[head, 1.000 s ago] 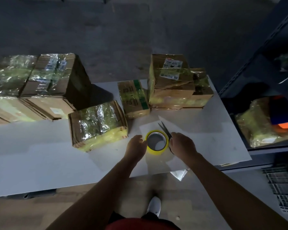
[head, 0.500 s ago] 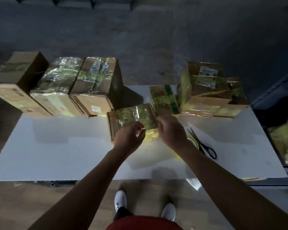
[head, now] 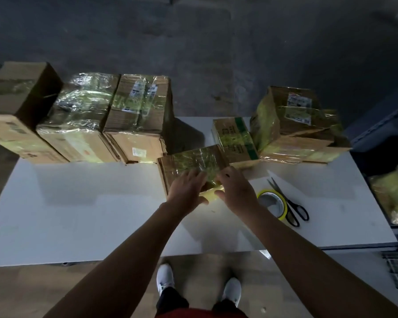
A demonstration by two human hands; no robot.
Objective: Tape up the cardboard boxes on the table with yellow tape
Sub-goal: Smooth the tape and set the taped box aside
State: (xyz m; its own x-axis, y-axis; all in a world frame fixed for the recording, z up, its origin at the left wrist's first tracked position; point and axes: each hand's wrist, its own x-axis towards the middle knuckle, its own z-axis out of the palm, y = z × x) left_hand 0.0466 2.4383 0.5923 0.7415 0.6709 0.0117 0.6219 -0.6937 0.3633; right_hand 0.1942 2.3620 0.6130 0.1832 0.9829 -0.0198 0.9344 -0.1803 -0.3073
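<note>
A small cardboard box (head: 191, 162) wrapped in glossy yellow tape lies mid-table. My left hand (head: 186, 189) holds its near edge, fingers spread over the top and thumb against the front face. My right hand (head: 236, 190) grips the box's near right corner the same way. The yellow tape roll (head: 283, 208) lies flat on the table just right of my right wrist, untouched. Black scissors (head: 293, 208) lie against the roll's right side.
Three large boxes (head: 16, 111) (head: 78, 120) (head: 138, 118) line the white table's (head: 78, 214) back left. A green-striped box (head: 236, 138) and a taped stack (head: 294, 125) stand back right. A dark shelf with a yellow-wrapped bundle (head: 393, 191) borders the right edge.
Both hands left the tape roll and moved up-left onto the small box, fingers settling over its top. The scissors now lie beside the roll. My view swung left.
</note>
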